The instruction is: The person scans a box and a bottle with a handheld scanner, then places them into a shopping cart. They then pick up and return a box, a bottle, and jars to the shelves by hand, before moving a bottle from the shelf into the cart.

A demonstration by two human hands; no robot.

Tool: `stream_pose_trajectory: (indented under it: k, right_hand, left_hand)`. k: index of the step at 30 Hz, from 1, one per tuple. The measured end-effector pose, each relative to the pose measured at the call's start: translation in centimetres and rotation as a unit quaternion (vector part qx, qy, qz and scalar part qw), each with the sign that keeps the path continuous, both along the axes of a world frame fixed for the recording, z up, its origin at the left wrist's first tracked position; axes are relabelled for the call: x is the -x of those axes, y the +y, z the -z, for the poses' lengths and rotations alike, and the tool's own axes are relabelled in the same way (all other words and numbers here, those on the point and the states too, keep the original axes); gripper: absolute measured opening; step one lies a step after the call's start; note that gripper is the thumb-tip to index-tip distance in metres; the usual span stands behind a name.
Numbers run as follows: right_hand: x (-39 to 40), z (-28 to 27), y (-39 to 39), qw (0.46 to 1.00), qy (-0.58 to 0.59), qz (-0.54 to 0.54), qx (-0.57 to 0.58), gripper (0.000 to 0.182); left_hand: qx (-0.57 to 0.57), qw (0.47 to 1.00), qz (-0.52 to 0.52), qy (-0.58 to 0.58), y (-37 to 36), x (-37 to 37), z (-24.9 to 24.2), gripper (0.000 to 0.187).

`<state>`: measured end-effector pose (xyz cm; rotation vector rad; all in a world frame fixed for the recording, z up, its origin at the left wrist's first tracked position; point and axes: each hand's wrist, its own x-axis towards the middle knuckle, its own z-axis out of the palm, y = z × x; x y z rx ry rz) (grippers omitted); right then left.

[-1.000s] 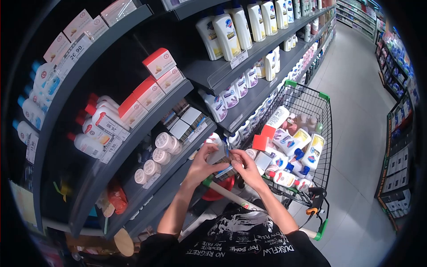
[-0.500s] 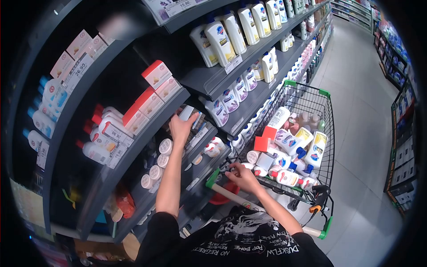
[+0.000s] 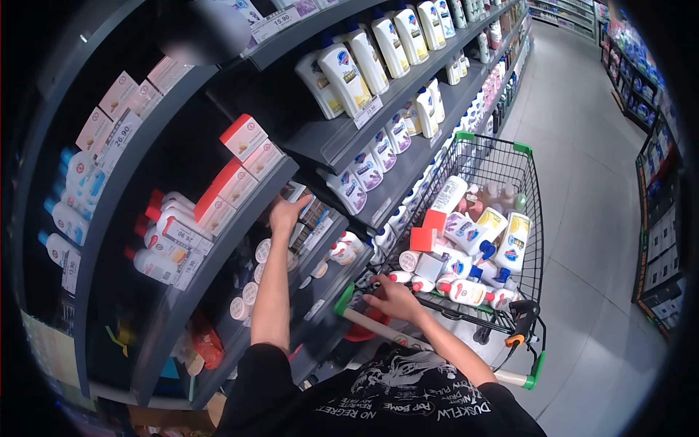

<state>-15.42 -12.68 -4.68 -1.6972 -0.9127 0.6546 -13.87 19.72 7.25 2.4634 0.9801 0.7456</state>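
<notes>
My left hand (image 3: 288, 214) reaches into a shelf bay, its thumb over a small box (image 3: 293, 191) with a pale top and its other fingers partly hidden. Dark small boxes (image 3: 314, 213) stand beside it behind a price label. Below the wrist are round white-lidded jars (image 3: 250, 293). My right hand (image 3: 393, 297) hovers by the near left corner of the shopping cart (image 3: 539, 240), thumb and bent fingers apart, with nothing visible in it. In the cart lie white pump bottles (image 3: 513, 240), red boxes (image 3: 424, 238) and red-capped bottles (image 3: 466, 293).
Shelves with white bottles (image 3: 344, 79), red-and-white boxes (image 3: 234, 182) and red-capped bottles (image 3: 164, 240) rise in front and to the left. A scanner with an orange trigger (image 3: 518, 329) hangs at the cart's handle (image 3: 408, 339). The tiled aisle floor (image 3: 582, 218) runs along the right.
The view has shifted slightly, so the shelves appear further left. My left hand stays at the small boxes, its thumb lower and the pale box top less exposed. My right hand stays by the cart corner.
</notes>
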Motion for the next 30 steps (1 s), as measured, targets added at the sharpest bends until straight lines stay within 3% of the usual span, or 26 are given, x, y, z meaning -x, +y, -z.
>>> stream_pose_trajectory:
  k: [7,10,11,12,14,16,18,20,22,24,26,29,30]
  right_hand:
    - [0.2,0.1,0.1,1.000,-0.018,-0.014,0.014,0.060]
    - [0.1,0.5,0.3,0.999,0.027,-0.022,0.003,0.060]
    - [0.0,0.3,0.2,0.999,0.037,-0.021,-0.003,0.059]
    - [-0.1,0.1,0.2,0.999,0.046,-0.024,-0.012,0.057]
    - [-0.3,0.2,0.3,0.998,0.053,-0.004,-0.020,0.052]
    - [-0.9,-0.3,0.3,0.998,0.057,0.012,-0.025,0.049]
    - [-1.5,0.0,0.0,0.997,0.067,0.030,-0.010,0.045]
    - [-2.2,1.0,-0.2,0.997,0.038,0.070,-0.016,0.039]
    - [-3.7,0.4,-1.3,0.995,0.071,0.065,-0.004,0.039]
    - [-5.7,1.4,-2.0,0.994,-0.013,0.102,0.048,0.043]
    - [-7.9,2.9,-2.6,0.967,-0.158,0.122,0.160,0.050]
    - [-10.3,5.2,-2.5,0.906,-0.219,0.053,0.359,0.062]
    - [-10.7,7.1,-2.4,0.906,-0.223,0.050,0.357,0.062]
  left_hand:
    - [-0.016,1.000,-0.003,-0.002,0.5,0.0,0.5,0.082]
    - [-0.065,0.996,0.023,-0.047,-1.3,0.3,0.0,0.063]
    - [-0.066,0.998,0.018,-0.014,-3.3,0.9,-1.2,0.067]
    - [-0.148,0.989,-0.003,-0.021,-4.9,1.3,-1.4,0.057]
    - [-0.401,0.907,-0.070,-0.110,-8.9,2.4,-0.2,0.044]
    - [-0.225,0.939,0.115,-0.233,-13.2,4.0,2.1,0.026]
    - [-0.045,0.973,0.175,-0.146,-17.1,6.0,6.1,0.014]
    - [0.111,0.970,0.192,-0.096,-20.2,7.8,9.2,0.009]
    - [0.100,0.972,0.207,-0.045,-21.0,9.5,11.9,0.009]
    - [0.089,0.974,0.207,0.006,-21.0,10.1,12.2,0.009]
    - [0.076,0.984,0.161,-0.010,-21.0,9.7,11.8,0.009]
    - [0.081,0.983,0.161,-0.034,-21.1,9.8,12.4,0.010]
    - [0.082,0.981,0.170,-0.038,-21.1,9.7,12.5,0.010]
